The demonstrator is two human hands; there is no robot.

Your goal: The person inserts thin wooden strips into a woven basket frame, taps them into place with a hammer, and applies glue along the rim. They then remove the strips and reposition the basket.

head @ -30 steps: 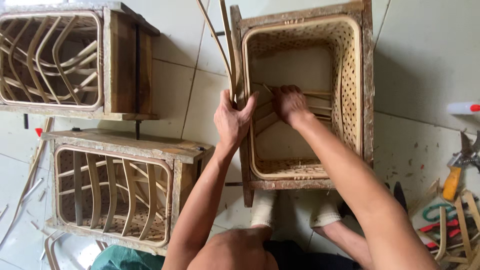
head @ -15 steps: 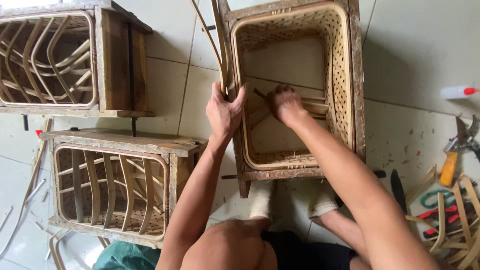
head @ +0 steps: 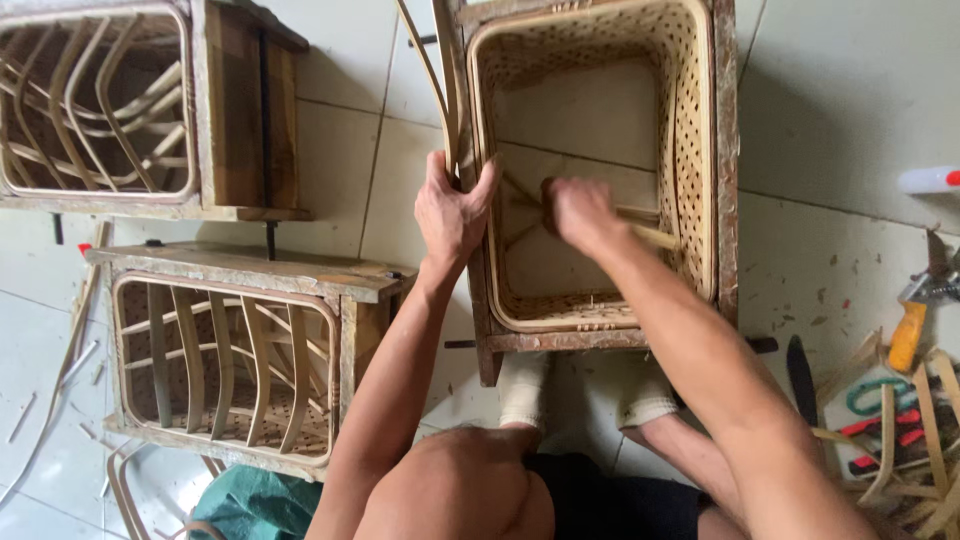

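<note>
— Inspector: Hands?
— Clerk: Left hand (head: 452, 212) clenched the woven basket's (head: 690, 150) left rim, centre frame; right hand (head: 578, 212) gripped a bamboo strip (head: 655, 236) inside.
— Inspector: Changes?
— Clerk: Right hand had shifted lower on the strip; the work continued. Wooden moulds (head: 240, 130) at left were unmoved.

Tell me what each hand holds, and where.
Left hand grips the woven basket by its left rim. Right hand, inside the basket, clasps a bamboo strip near its end.
</note>
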